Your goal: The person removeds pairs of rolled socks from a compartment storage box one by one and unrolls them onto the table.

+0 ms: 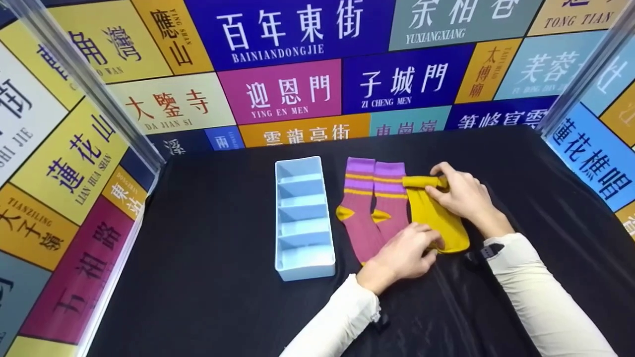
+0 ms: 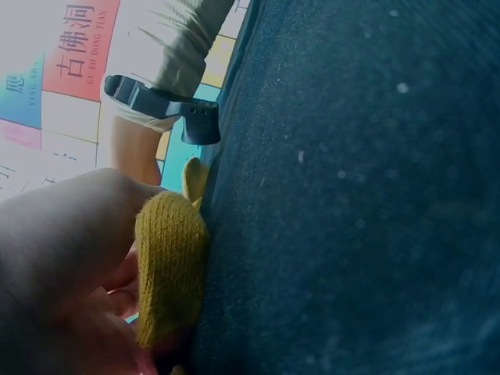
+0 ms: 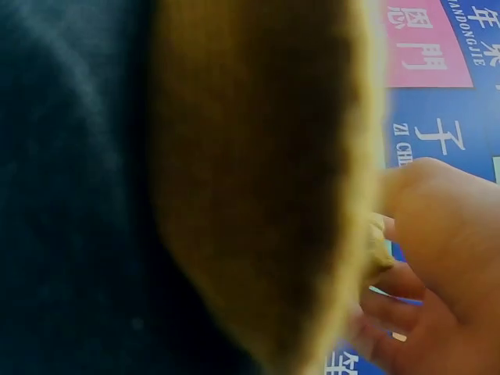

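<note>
A pair of yellow socks (image 1: 441, 218) lies on the black cloth, its top turned over into a flat band. My right hand (image 1: 464, 193) pinches the right end of that band between thumb and fingers. At the lower left edge of the yellow socks, my left hand (image 1: 404, 253) has curled fingers and pinches the fabric. In the left wrist view, a rounded yellow sock end (image 2: 172, 266) sits against the left hand. Left of the yellow pair lie two pink socks (image 1: 364, 208) with purple-and-yellow striped cuffs, their lower parts partly covered by the left hand.
A light blue plastic organizer box (image 1: 282, 248) with several compartments in a row stands left of the socks. Black cloth (image 1: 213, 238) covers the table. Panels with colourful printed signs (image 1: 292, 89) enclose the back and sides.
</note>
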Available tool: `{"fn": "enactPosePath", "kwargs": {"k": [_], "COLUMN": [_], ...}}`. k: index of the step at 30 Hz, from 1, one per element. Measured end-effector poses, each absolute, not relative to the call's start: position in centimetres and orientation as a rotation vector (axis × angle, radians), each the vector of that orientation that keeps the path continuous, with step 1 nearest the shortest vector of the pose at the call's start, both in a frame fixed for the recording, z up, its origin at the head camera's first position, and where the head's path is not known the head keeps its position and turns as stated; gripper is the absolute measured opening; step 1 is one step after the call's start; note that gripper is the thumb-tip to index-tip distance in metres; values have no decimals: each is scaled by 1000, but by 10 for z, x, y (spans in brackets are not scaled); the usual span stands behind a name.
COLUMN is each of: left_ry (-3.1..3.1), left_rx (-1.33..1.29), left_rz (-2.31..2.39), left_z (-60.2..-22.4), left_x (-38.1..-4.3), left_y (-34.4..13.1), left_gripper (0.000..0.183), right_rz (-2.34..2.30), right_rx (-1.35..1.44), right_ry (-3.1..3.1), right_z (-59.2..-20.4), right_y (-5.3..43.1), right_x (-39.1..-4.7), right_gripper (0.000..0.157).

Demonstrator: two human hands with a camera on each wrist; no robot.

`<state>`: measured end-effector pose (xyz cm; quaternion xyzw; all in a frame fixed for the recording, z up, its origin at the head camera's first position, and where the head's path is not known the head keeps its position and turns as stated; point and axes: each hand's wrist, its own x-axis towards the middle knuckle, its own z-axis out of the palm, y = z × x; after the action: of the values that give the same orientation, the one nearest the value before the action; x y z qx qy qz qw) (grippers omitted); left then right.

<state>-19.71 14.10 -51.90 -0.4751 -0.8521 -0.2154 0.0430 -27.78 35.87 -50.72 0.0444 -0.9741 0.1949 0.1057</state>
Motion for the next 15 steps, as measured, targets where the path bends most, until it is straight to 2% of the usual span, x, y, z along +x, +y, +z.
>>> {"fn": "enactPosePath", "kwargs": {"k": [3,9,15], "left_ry": [-2610,-2623,-2623], "left_rx": [-1451,-1458,-1476], "left_rz": [-661,-659,-663], "left_z": [-519,-519,-519], "left_x": [-197,-197,-197], "left_y": [141,141,140], "left_gripper": [18,17,17], "right_rz": [585,613,583], "right_rx": [103,57,149], "right_ry": [-2859,-2800,-2668], "right_z": [-508,-511,-515], "right_y": [357,356,354], "right_x": [-279,-284,-291], "right_gripper": [36,35,17]}}
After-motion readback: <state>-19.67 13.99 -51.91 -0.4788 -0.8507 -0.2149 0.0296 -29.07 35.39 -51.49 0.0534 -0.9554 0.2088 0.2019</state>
